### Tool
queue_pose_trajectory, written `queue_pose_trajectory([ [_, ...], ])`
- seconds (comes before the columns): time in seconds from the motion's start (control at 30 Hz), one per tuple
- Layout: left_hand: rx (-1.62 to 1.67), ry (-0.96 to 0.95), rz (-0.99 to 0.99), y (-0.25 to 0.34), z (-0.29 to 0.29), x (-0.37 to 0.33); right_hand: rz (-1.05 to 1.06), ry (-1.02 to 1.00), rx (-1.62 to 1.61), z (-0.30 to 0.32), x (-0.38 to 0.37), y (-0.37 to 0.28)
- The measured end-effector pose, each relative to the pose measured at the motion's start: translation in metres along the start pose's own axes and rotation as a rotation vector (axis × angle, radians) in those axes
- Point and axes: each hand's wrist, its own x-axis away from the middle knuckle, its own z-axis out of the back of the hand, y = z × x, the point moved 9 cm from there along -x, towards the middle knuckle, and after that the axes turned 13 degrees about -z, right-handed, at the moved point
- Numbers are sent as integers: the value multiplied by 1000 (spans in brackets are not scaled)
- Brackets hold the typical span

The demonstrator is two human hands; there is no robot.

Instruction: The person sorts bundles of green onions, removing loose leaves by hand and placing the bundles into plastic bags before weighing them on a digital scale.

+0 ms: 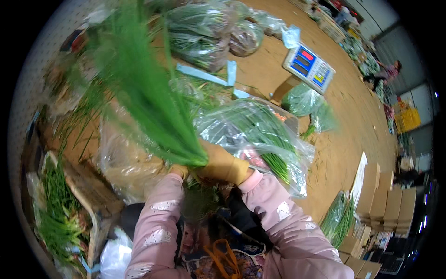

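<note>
A large bunch of green onions (153, 97) rises up and to the left from my hands, its leaf tips blurred by motion. My right hand (225, 163), in a yellowish glove, is closed round the lower end of the bunch. Most of my left hand (180, 171) is hidden behind the leaves; only its gloved wrist side shows, next to the bunch's base, and its fingers are out of sight. Just beyond my right hand lies a clear plastic bag (297, 156) with long green onions (274, 135) in it. Loose plastic sheeting (123, 158) lies left of my hands.
A digital scale (309, 67) stands at the far right, near a bagged bunch (302, 100). Filled bags (204, 35) are piled at the back. At left, a crate (88, 186) stands beside more green onions (58, 209). Cardboard boxes (385, 195) stand at right; a person (388, 72) is far off.
</note>
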Motion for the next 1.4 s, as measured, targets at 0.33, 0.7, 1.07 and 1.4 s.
queue_pose_trajectory([
  [0.33, 66, -25, -124, 16, -41, -8, -30, 388, 367, 37, 30, 81],
  [0.7, -270, -87, -481, 236, -40, -8, -826, 496, 578, 173, 182, 259],
  [1.07, 109, -229, -181, 197, -37, 149, -415, 411, -366, 95, 162, 73],
  [1.4, 797, -403, 267, 205, -41, 273, -164, 499, -79, 12, 147, 6],
])
